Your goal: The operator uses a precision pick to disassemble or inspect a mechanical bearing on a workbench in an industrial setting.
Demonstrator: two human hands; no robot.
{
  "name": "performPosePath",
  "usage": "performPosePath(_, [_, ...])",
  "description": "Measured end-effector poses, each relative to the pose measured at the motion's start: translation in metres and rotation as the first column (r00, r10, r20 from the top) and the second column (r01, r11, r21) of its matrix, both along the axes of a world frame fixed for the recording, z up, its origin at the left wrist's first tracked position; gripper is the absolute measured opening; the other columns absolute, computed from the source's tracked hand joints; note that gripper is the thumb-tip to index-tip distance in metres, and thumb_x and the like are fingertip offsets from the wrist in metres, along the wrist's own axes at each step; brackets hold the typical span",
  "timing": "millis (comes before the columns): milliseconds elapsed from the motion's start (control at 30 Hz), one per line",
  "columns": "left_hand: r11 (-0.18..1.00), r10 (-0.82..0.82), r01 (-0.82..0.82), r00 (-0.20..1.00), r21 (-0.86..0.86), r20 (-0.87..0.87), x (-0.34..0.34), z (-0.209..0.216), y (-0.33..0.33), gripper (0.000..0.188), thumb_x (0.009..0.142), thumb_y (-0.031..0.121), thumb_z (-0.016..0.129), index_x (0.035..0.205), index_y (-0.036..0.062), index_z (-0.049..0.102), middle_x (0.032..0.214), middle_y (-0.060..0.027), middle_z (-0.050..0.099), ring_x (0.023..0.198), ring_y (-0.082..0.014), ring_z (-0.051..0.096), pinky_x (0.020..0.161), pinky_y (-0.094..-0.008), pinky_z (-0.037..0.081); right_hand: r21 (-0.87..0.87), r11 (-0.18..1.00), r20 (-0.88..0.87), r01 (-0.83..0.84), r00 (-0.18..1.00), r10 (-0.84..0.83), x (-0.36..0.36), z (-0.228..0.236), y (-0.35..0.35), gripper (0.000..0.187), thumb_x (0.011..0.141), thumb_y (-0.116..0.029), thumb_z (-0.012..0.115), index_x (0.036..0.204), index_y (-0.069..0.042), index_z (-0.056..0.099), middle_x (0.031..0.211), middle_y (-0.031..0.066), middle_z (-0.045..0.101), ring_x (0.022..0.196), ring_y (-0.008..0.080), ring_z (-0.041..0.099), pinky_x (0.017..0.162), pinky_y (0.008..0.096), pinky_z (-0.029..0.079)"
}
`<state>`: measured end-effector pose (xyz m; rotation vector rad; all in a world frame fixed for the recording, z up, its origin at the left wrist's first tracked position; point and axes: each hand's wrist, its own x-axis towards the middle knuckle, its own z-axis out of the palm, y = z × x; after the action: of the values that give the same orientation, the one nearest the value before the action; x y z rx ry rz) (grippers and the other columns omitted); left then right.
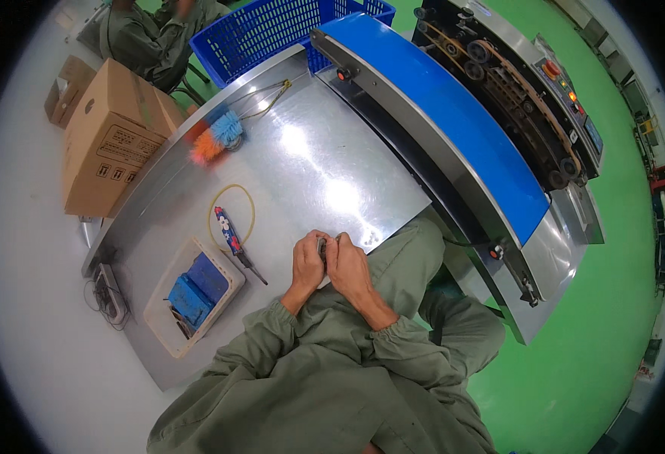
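My left hand (307,261) and my right hand (347,265) meet at the near edge of the steel table (272,181). Both are closed around a small dark, greyish object (322,248) held between them. Fingers cover most of it, so its kind cannot be made out. Just left of my hands lies a screwdriver (234,240) with a blue, red and white patterned handle. A loop of yellow cord (213,214) curves around its handle end. Farther left, a cream plastic tray (158,331) holds blue items (194,295) and some dark pieces.
A conveyor machine with a blue belt (438,98) slants along the right. Fluffy orange and blue dusters (217,140) lie on the table's far left part. Beyond stand a cardboard box (113,136), a blue basket (260,38) and a seated person (147,41). A power strip (107,293) sits at the left edge.
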<state>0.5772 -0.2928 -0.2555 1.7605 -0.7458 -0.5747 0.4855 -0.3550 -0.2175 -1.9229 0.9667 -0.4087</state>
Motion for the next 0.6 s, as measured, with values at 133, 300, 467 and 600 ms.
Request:
performPosePath(133, [0.998, 0.063, -0.039, 0.855, 0.056, -0.515, 0.006, 0.004, 0.002, 0.044, 0.096, 0.033, 0.035, 0.072, 0.0019, 0.055, 0.066, -0.0103, 0.058, 0.047, -0.0187, 0.047, 0.045, -0.0325, 0.04, -0.187, 0.963, -0.046, -0.192, 0.981, 0.186, -0.003, -0.006, -0.009, 0.021, 0.096, -0.022, 0.051, 0.09, -0.002, 0.049, 0.073, 0.0202, 0.06, 0.068, 0.0408, 0.061, 0.058, 0.0485, 0.047])
performPosePath(300, [0.906, 0.006, 0.397, 0.33, 0.145, -0.944, 0.041, 0.031, 0.019, 0.044, 0.094, 0.04, 0.032, 0.072, 0.0074, 0.051, 0.055, -0.0058, 0.048, 0.031, -0.0097, 0.025, 0.028, -0.0259, 0.02, -0.598, 0.498, -0.134, -0.628, 0.691, 0.71, -0.009, 0.013, -0.039, 0.014, 0.084, -0.017, 0.058, 0.094, -0.01, 0.051, 0.085, 0.0091, 0.055, 0.078, 0.0295, 0.061, 0.062, 0.043, 0.05])
performPosePath(467, [0.955, -0.045, 0.294, 0.235, 0.026, -0.971, 0.052, 0.038, 0.023, 0.046, 0.093, 0.041, 0.03, 0.076, 0.0058, 0.054, 0.056, -0.0055, 0.049, 0.033, -0.0086, 0.027, 0.028, -0.0241, 0.021, -0.694, 0.454, -0.086, -0.559, 0.69, 0.719, -0.002, 0.032, -0.051, 0.016, 0.082, -0.013, 0.062, 0.097, -0.014, 0.056, 0.085, 0.0071, 0.053, 0.076, 0.0257, 0.06, 0.06, 0.0395, 0.05])
performPosePath(600, [0.986, -0.062, 0.166, 0.368, 0.0, -0.928, 0.046, 0.04, 0.022, 0.051, 0.096, 0.043, 0.027, 0.081, 0.0058, 0.058, 0.057, -0.0042, 0.05, 0.034, -0.0088, 0.028, 0.031, -0.0243, 0.021, -0.104, 0.941, 0.164, -0.321, 0.928, 0.335, -0.001, 0.033, -0.038, 0.007, 0.087, -0.011, 0.063, 0.093, -0.007, 0.063, 0.079, 0.0056, 0.059, 0.064, 0.0169, 0.059, 0.056, 0.0307, 0.048])
